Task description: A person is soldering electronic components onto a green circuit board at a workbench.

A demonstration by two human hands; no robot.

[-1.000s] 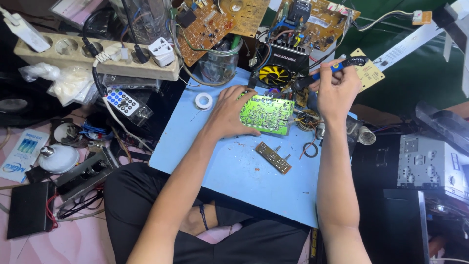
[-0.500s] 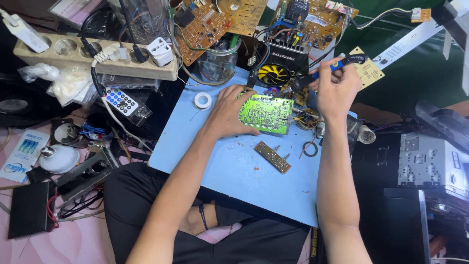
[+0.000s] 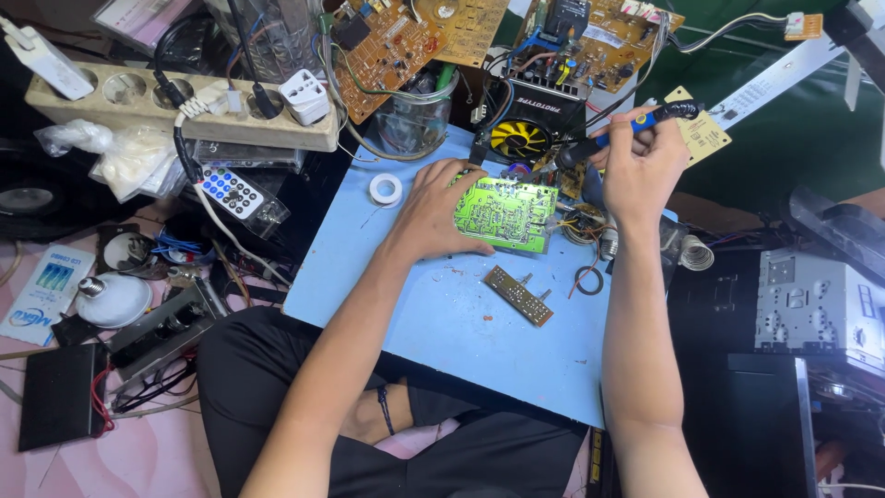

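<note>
A green circuit board (image 3: 507,214) lies solder side up on a light blue board (image 3: 442,323) across my lap. My left hand (image 3: 433,212) grips the green board's left edge and steadies it. My right hand (image 3: 641,171) holds a soldering iron (image 3: 636,124) with a blue and black handle, its tip pointing left toward the green board's upper right corner. A small brown strip board (image 3: 519,295) lies loose just below the green board. A white roll of solder (image 3: 385,190) sits left of my left hand.
Several brown circuit boards (image 3: 396,41) and a black fan (image 3: 518,138) crowd the far edge. A beige power strip (image 3: 175,115) and a remote (image 3: 230,194) lie at left, a bulb (image 3: 111,297) on the floor, grey metal units (image 3: 811,304) at right.
Both hands stay in nearly the same place. The green board has shifted very slightly under my left hand.
</note>
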